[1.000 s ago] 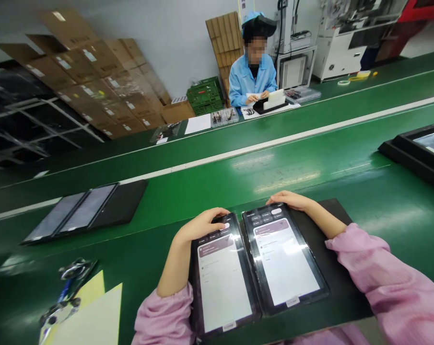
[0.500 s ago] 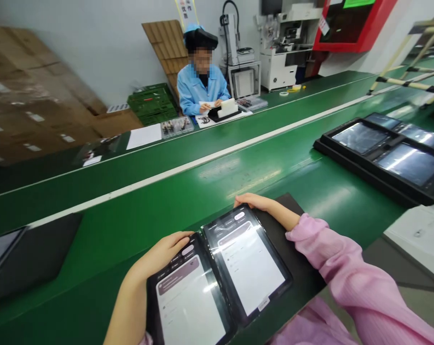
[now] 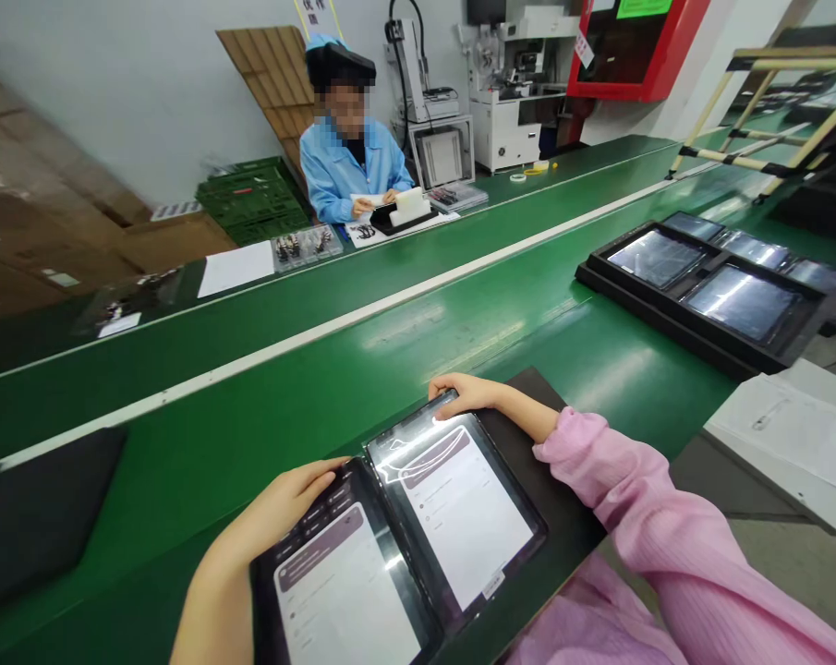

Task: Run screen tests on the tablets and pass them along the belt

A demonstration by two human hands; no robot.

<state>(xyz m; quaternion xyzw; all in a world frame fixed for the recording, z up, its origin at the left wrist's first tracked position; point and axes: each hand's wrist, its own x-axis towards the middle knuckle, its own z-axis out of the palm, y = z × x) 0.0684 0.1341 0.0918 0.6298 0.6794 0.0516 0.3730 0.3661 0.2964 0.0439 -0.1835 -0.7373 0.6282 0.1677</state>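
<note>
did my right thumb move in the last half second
Yes: judged against the right tablet, your right thumb has come down past the tablet's top edge, over the front, where no thumb showed before.

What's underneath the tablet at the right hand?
A black mat shows along the right edge of the tablet at the right hand. The tablet covers whatever lies directly beneath, so whether the mat extends under it isn't visible.

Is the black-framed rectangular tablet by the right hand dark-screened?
No, the black-framed rectangular tablet by the right hand has a lit screen, mostly white below a dusky purple band.
</note>
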